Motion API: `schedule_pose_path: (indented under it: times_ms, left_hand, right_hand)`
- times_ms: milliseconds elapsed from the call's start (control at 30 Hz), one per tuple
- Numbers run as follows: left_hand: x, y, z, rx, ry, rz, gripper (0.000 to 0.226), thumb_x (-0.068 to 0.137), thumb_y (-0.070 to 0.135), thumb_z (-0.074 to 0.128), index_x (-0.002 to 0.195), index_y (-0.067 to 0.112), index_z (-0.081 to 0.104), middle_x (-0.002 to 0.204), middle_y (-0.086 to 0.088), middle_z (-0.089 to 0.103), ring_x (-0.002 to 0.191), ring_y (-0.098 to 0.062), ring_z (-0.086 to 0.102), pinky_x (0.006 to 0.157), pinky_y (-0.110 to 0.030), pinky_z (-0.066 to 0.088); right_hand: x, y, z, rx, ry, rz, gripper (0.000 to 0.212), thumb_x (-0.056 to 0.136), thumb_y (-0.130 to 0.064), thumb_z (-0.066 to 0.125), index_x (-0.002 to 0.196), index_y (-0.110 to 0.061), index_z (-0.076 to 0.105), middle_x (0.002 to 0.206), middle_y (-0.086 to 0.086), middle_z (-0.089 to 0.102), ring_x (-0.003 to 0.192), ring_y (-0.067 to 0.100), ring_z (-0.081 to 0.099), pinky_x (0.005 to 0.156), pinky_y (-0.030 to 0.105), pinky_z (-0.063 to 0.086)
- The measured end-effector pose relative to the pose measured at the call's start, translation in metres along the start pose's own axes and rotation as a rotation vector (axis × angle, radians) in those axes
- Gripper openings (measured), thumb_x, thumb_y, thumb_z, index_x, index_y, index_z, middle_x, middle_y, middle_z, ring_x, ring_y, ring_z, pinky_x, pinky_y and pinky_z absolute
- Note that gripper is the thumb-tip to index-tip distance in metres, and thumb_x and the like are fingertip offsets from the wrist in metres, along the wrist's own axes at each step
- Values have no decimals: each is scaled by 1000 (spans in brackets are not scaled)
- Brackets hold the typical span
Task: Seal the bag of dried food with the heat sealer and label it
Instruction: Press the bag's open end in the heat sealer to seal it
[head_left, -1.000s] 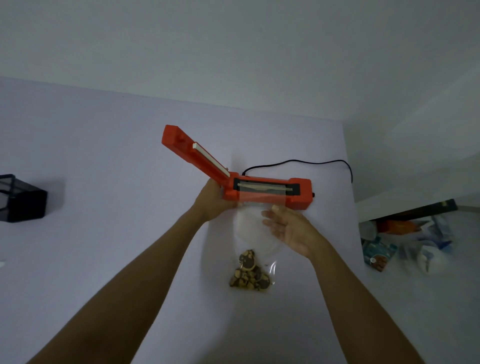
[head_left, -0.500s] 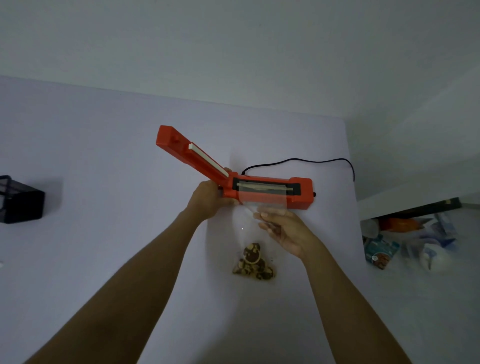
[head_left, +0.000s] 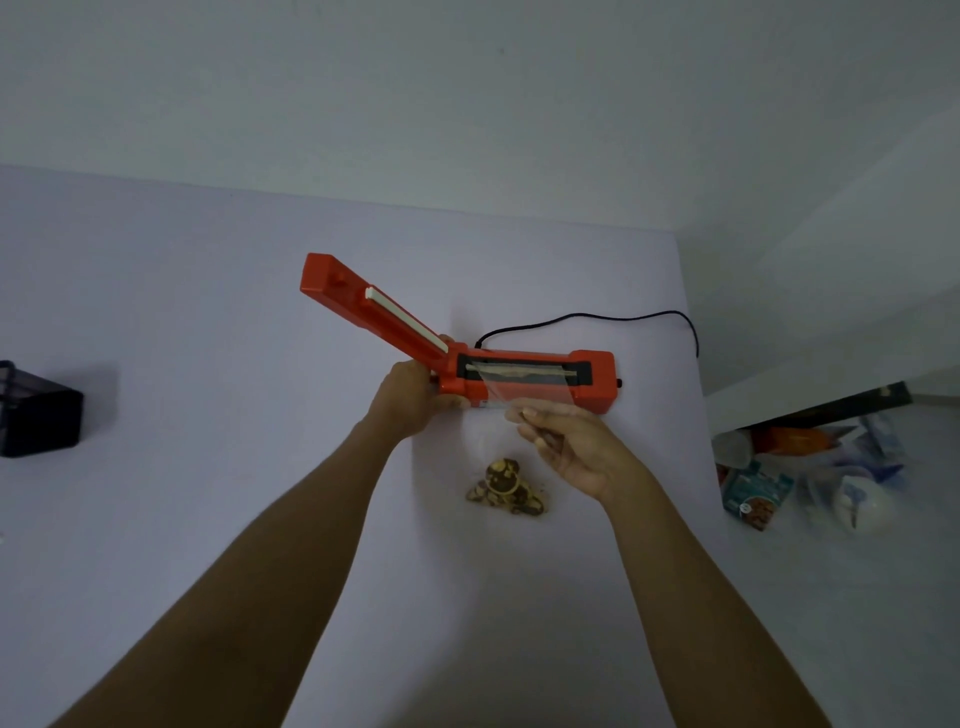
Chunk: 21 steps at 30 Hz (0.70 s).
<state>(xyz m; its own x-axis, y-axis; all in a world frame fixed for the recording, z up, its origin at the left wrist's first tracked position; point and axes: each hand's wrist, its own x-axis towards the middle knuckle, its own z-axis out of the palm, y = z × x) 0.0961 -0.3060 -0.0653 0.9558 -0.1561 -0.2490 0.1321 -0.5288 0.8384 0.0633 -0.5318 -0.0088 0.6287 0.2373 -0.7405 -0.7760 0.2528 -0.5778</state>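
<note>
Two hands at work over pale lilac tabletop (head_left: 182, 364). Left hand (head_left: 408, 402) curled round hinge end of orange plastic heat sealer (head_left: 535, 382), thumb against near face; likely there to steady base. Sealer's hinged orange lid arm (head_left: 363, 306) raised, slanting up and far-left, white pressing strip exposed along underside. Right hand (head_left: 569, 447) pinching right side of clear plastic bag (head_left: 519, 395) between thumb and fingers, palm turned up; grip closed on film. Bag mouth laid across dark sealing bed, far edge reaching pale heating strip; held this way probably to keep film flat and straight on the strip before lid comes down.

Bag itself: thin, transparent, near invisible against tabletop apart from glints at upper edge. Mostly flat and empty-looking toward sealer. Contents, brown and tan dried food pieces (head_left: 505, 488), bunched at near end of bag, well apart from sealing bed, between the two forearms. Good placement, judging by this: no food near the seam line.

Black power cord (head_left: 597, 317) running from far side of sealer, off right edge of tabletop. Black box-like container (head_left: 39, 410) at far left. Heap of packets and wrappers (head_left: 810, 467) on floor at right. No label seen.
</note>
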Motion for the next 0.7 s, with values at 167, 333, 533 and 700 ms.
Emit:
schedule_pose_path:
  times_ms: [167,333,533,700]
  left_hand:
    - [1,-2,1,3,0,7,52,76,31,78,122,24,55,112,-2,67,105,-21,62,98,-43,49]
    - [0,3,1,-13,-2,28,49,75,35,78,118,28,55,110,1,67,102,-18,62,93,-33,48]
    - [0,1,1,-11,-3,15,47,75,33,79,116,28,56,107,1,68,100,-19,63,95,-39,50]
    - [-1,4,0,-31,-7,17,46,74,37,79,112,36,53,109,2,67,102,-19,63,93,-35,49]
  right_hand:
    - [0,3,0,68,0,7,22,89,-5,62,110,-1,68,98,11,75,67,6,71,50,11,54]
    - [0,3,1,128,9,25,26,90,-5,60,115,2,65,86,7,75,63,5,70,47,11,52]
    - [0,5,3,200,22,59,25,85,-7,65,107,1,69,88,8,75,60,5,69,46,11,52]
    - [-4,3,5,167,59,89,13,84,-12,67,85,-6,78,82,3,74,55,5,66,45,11,50]
